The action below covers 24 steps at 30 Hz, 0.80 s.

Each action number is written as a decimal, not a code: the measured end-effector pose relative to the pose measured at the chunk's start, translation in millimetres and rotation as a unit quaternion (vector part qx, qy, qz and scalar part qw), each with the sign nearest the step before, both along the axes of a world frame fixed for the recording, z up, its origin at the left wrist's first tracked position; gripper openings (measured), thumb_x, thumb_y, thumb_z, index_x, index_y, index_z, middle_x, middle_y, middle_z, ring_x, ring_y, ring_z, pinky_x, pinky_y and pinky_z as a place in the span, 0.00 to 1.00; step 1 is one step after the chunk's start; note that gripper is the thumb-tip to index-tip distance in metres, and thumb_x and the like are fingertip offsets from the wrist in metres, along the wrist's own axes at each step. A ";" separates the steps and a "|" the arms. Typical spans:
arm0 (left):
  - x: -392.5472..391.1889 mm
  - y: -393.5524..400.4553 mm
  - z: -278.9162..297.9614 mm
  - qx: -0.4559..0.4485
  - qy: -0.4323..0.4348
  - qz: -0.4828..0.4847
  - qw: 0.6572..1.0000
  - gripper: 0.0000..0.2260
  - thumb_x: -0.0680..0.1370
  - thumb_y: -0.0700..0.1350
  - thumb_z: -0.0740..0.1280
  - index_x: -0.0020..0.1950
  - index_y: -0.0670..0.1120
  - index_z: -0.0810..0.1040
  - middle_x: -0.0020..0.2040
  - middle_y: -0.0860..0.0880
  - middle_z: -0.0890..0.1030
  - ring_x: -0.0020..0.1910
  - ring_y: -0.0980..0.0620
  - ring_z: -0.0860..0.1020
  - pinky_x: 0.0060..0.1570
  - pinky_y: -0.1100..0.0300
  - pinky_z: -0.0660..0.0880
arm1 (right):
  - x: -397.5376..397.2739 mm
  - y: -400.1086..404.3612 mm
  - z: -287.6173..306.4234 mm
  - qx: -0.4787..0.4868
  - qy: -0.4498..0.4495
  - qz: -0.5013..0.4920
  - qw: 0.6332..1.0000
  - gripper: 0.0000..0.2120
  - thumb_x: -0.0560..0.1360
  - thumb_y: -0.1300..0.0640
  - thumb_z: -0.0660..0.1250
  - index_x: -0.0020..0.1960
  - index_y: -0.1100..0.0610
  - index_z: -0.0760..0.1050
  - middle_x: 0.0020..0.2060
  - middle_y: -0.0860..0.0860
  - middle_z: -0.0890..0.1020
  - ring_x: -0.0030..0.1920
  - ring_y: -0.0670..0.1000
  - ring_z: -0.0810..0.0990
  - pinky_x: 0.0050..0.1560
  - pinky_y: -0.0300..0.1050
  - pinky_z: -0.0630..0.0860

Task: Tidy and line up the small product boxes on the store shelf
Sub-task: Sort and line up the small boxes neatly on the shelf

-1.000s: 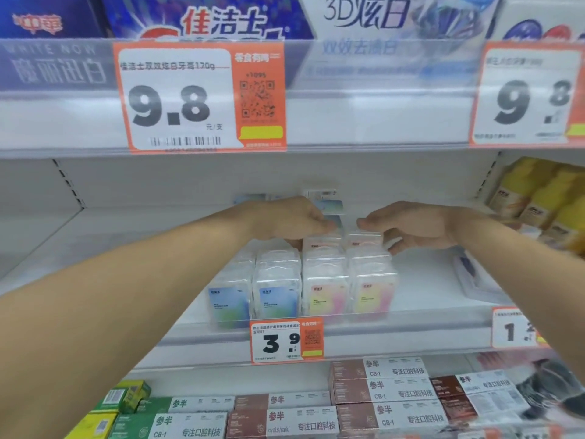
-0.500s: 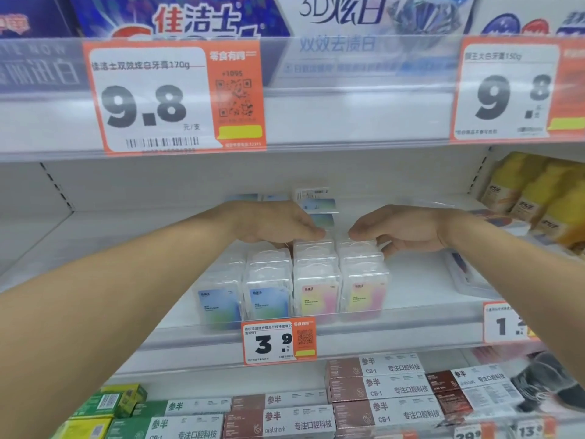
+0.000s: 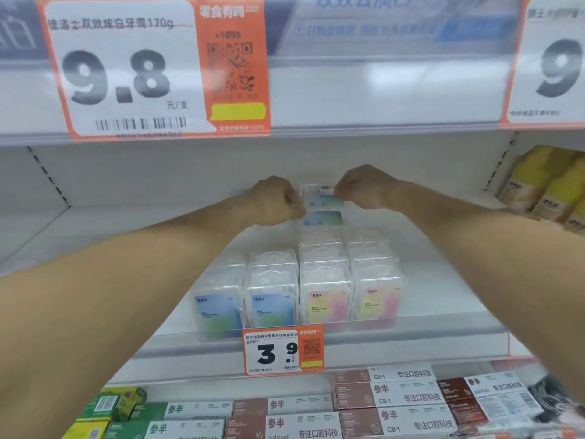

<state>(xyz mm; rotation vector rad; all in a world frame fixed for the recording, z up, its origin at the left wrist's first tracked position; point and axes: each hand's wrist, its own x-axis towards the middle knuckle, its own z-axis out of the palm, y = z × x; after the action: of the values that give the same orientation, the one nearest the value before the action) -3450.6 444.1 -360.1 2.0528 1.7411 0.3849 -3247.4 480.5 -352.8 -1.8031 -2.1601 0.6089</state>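
Head view: you reach with both arms deep into the middle white shelf (image 3: 443, 299).
Left hand: your left hand (image 3: 278, 201) is curled at the back of the shelf, its fingers closed against the left end of a small pale box (image 3: 324, 201) that lies flat there; it looks like a pinch, though the fingertips are hidden behind the knuckles.
Right hand: your right hand (image 3: 364, 186) is curled the same way at the box's right end, fingers bent down onto its edge.
Held box: it sits between your two hands, at the rear of the shelf, raised a little above a second flat box (image 3: 323, 218) with the same blue-green face just in front of it.
Front rows: the small clear product boxes (image 3: 297, 286) stand upright in four columns running back from the shelf lip, two blue-green columns on the left and two pink-yellow ones on the right, packed side by side and touching.
Price tag: an orange tag reading 3.9 (image 3: 283, 350) hangs on the lip directly below those rows.
Upper edge: a large 9.8 tag (image 3: 152, 68) is fixed to the shelf above.
Right side: yellow packs (image 3: 544, 182) stand at the far right of the same shelf.
Below: brown, white and green toothpaste cartons (image 3: 389, 403) lie stacked on the shelf underneath.
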 end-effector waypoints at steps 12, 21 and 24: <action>10.0 30.9 -17.3 0.021 0.130 -0.134 0.982 0.28 0.67 0.50 0.79 0.64 0.44 0.77 0.57 0.47 0.79 0.55 0.46 0.77 0.55 0.59 0.74 | 0.3 37.6 -24.8 -0.127 -0.022 -0.005 0.992 0.25 0.70 0.49 0.77 0.61 0.62 0.77 0.52 0.53 0.79 0.53 0.54 0.77 0.50 0.46 0.78; -44.8 -3.5 29.8 -0.011 -0.047 -0.111 0.993 0.30 0.64 0.42 0.81 0.61 0.58 0.74 0.53 0.50 0.77 0.44 0.54 0.79 0.43 0.60 0.79 | -1.7 -0.4 8.0 -0.097 0.203 -0.034 0.974 0.25 0.70 0.65 0.72 0.63 0.55 0.68 0.49 0.55 0.76 0.45 0.55 0.79 0.34 0.49 0.81; -67.8 -14.8 41.1 -0.025 -0.124 -0.068 0.990 0.32 0.69 0.37 0.77 0.69 0.57 0.72 0.57 0.49 0.75 0.49 0.55 0.77 0.44 0.66 0.76 | -9.9 -16.9 27.8 -0.093 0.217 0.002 0.972 0.16 0.69 0.65 0.72 0.56 0.57 0.76 0.43 0.54 0.77 0.40 0.52 0.77 0.44 0.51 0.83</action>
<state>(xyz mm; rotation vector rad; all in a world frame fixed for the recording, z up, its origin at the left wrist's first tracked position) -3518.4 429.4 -319.0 1.9791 1.4414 0.5233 -3257.3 463.6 -325.0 -1.5647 -1.8601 1.1214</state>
